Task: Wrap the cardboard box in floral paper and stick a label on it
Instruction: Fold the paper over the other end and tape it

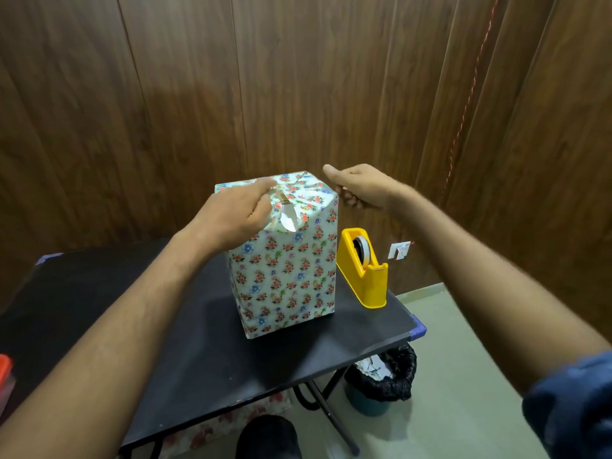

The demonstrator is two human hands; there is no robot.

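The box [288, 276] stands upright on the black table [198, 342], covered in white paper with small red and blue flowers. My left hand [231, 217] rests on its top, index finger stretched across the folded paper. A loose flap [288, 217] with its white underside showing sticks up beside that hand. My right hand [359, 187] hovers at the box's upper right edge, thumb out and fingers curled under; I see nothing in them. No label is visible on the box.
A yellow tape dispenser [364, 273] stands right of the box near the table's edge. A bin with a black liner [381, 382] sits on the floor below. Spare floral paper [238, 422] lies under the table. A wood-panelled wall is close behind.
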